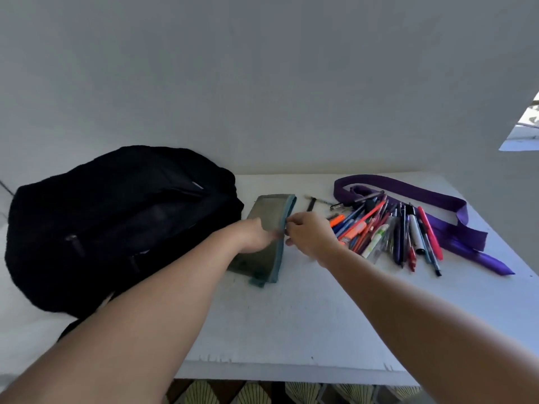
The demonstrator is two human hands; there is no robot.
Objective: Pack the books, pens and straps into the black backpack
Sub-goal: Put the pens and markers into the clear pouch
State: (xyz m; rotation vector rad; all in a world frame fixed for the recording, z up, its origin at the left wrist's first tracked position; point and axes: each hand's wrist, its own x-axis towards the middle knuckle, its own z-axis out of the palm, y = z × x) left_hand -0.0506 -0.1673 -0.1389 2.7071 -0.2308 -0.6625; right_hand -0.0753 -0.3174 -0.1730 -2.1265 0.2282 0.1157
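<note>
My left hand (256,234) grips the pouch (267,228) steady while my right hand (309,234) pinches its zipper edge, probably opening it for the pens (388,231) piled beside it; backpack (116,225) waits left.

Single head cam, wide-angle, looks fwd and down from above the near edge of the white table (291,330), facing the bare wall behind it. Close range: both forearms run in from the bottom corners to the left hand (256,234) and right hand (309,234) at mid-frame, w/ the black backpack (110,223) at left and the pens (388,231) at right. Edges bend from lens distortion; no 2nd view, so nothing shared.
</note>
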